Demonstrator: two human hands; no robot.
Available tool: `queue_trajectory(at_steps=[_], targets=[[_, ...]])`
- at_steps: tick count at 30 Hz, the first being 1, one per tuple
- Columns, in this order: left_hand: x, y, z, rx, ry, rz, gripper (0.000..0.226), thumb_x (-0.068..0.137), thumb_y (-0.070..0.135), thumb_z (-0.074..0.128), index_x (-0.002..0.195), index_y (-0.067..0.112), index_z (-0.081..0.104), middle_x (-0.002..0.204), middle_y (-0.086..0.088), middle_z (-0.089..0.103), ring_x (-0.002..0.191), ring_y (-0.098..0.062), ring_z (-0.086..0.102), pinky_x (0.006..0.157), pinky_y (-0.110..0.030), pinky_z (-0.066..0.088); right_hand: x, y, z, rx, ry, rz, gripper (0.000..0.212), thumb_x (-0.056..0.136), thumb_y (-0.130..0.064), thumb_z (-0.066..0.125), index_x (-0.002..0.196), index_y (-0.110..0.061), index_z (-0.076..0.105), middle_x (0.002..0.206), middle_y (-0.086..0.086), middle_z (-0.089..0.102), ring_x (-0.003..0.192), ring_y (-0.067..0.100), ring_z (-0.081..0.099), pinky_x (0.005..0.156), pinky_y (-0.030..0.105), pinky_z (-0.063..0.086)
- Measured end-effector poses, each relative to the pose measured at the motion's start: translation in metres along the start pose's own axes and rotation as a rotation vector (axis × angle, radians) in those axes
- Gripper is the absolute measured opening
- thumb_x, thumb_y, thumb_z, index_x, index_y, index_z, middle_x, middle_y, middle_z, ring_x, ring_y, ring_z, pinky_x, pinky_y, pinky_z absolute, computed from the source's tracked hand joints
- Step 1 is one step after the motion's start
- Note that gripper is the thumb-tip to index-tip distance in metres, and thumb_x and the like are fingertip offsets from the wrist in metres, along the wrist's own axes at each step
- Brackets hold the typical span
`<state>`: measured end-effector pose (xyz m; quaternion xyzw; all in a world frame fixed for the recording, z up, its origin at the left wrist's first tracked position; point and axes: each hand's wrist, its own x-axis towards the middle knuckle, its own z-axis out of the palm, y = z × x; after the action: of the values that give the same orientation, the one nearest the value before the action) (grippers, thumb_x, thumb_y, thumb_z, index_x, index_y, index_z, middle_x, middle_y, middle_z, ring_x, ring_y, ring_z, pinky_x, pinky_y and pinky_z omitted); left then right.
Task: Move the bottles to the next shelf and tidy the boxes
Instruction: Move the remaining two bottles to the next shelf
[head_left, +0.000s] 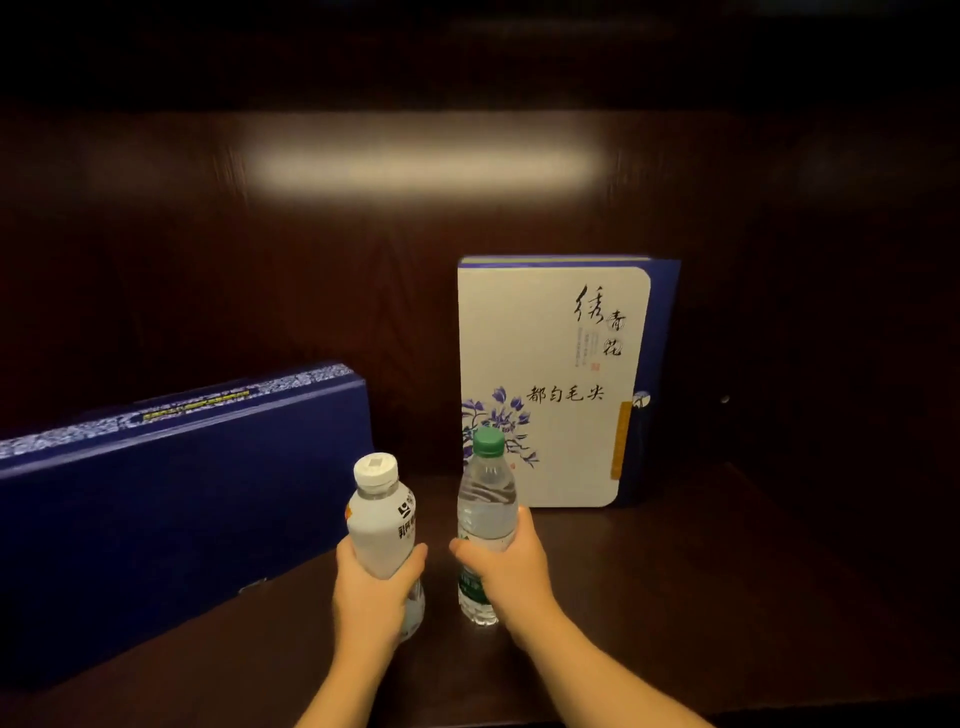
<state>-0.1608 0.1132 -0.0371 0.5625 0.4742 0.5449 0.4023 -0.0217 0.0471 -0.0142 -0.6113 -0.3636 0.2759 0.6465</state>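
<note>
Two bottles stand side by side near the front of a dark wooden shelf (675, 597). My left hand (371, 592) is wrapped around the white-capped bottle with a white label (378, 514). My right hand (511, 569) grips the clear green-capped water bottle (485, 499) at its middle. Both bottles are upright. A long dark blue box (171, 499) stands on its edge at the left, angled toward the back. A white box with blue flowers and black calligraphy (550, 374) stands upright behind the green-capped bottle, against the back panel.
The shelf's dark back panel (415, 234) carries a bright strip of reflected light. The shelf's right part is in deep shadow. A small metal stud (725, 399) shows right of the white box.
</note>
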Motion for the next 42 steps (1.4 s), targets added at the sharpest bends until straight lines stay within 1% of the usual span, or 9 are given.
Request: queue_trajectory(at_steps=[4,7,9,14,20,24,33,39,42], targets=[[-0.023,0.026,0.011,-0.037,-0.045,0.007,0.057,0.063,0.032,0.085,0.104,0.030,0.045,0.092,0.014,0.056,0.084,-0.009,0.056,0.066,-0.033,0.041,-0.027,-0.018,-0.037,0.022,0.051,-0.031,0.047,0.061,-0.020,0.084,0.099,-0.028,0.059,0.093,-0.002,0.072,0.084,0.011,0.069,0.076,0.033,0.056],[-0.055,0.054,0.032,-0.093,-0.121,0.028,0.057,0.064,0.030,0.085,0.105,0.030,0.044,0.092,0.014,0.055,0.082,-0.003,0.052,0.070,-0.033,0.041,-0.046,-0.035,-0.084,0.035,0.116,-0.064,0.047,0.065,-0.013,0.086,0.100,-0.027,0.058,0.093,-0.004,0.071,0.081,0.005,0.069,0.065,0.018,0.051],[-0.084,0.070,0.056,-0.140,-0.195,0.036,0.056,0.065,0.028,0.085,0.103,0.030,0.044,0.092,0.013,0.056,0.082,-0.002,0.053,0.067,-0.031,0.041,-0.063,-0.043,-0.126,0.027,0.173,-0.076,0.049,0.065,-0.012,0.086,0.102,-0.028,0.058,0.095,-0.004,0.071,0.084,0.007,0.068,0.065,0.018,0.050],[-0.174,0.107,0.141,-0.214,-0.470,0.105,0.050,0.065,0.032,0.083,0.098,0.034,0.045,0.093,0.010,0.060,0.084,-0.004,0.058,0.061,-0.025,0.042,-0.106,-0.052,-0.259,-0.091,0.379,-0.085,0.051,0.062,-0.023,0.086,0.103,-0.032,0.057,0.098,-0.005,0.071,0.092,0.013,0.068,0.079,0.035,0.054],[-0.289,0.150,0.250,-0.260,-0.759,0.172,0.049,0.059,0.038,0.078,0.097,0.036,0.046,0.086,0.009,0.063,0.075,0.005,0.061,0.055,-0.015,0.043,-0.145,-0.056,-0.416,-0.184,0.646,-0.070,0.051,0.063,-0.027,0.087,0.100,-0.038,0.054,0.096,-0.008,0.070,0.090,0.010,0.067,0.076,0.032,0.051],[-0.356,0.170,0.324,-0.306,-0.872,0.125,0.057,0.057,0.038,0.080,0.104,0.034,0.047,0.096,0.008,0.065,0.084,-0.005,0.064,0.064,-0.023,0.047,-0.149,-0.051,-0.505,-0.176,0.729,-0.064,0.052,0.062,-0.031,0.086,0.101,-0.040,0.053,0.097,-0.008,0.070,0.090,0.009,0.066,0.071,0.028,0.050],[-0.406,0.190,0.484,-0.243,-0.726,0.039,0.062,0.063,0.033,0.083,0.110,0.024,0.045,0.098,0.007,0.062,0.088,-0.008,0.061,0.065,-0.024,0.047,-0.084,-0.023,-0.649,-0.112,0.664,-0.055,0.060,0.056,-0.034,0.082,0.107,-0.044,0.053,0.097,-0.010,0.071,0.089,0.006,0.067,0.077,0.032,0.053],[-0.384,0.171,0.533,-0.145,-0.524,0.013,0.062,0.065,0.034,0.082,0.113,0.020,0.045,0.089,0.007,0.060,0.079,-0.006,0.060,0.058,-0.022,0.044,-0.026,0.002,-0.666,-0.093,0.544,-0.034,0.060,0.058,-0.031,0.080,0.113,-0.033,0.054,0.098,-0.008,0.070,0.089,0.010,0.067,0.077,0.034,0.054],[-0.370,0.159,0.548,-0.114,-0.473,-0.038,0.062,0.068,0.030,0.081,0.117,0.021,0.043,0.093,0.005,0.059,0.081,-0.011,0.058,0.059,-0.022,0.042,0.002,0.011,-0.662,-0.079,0.486,-0.034,0.059,0.061,-0.028,0.081,0.114,-0.034,0.054,0.097,-0.010,0.070,0.086,0.003,0.066,0.073,0.024,0.052]])
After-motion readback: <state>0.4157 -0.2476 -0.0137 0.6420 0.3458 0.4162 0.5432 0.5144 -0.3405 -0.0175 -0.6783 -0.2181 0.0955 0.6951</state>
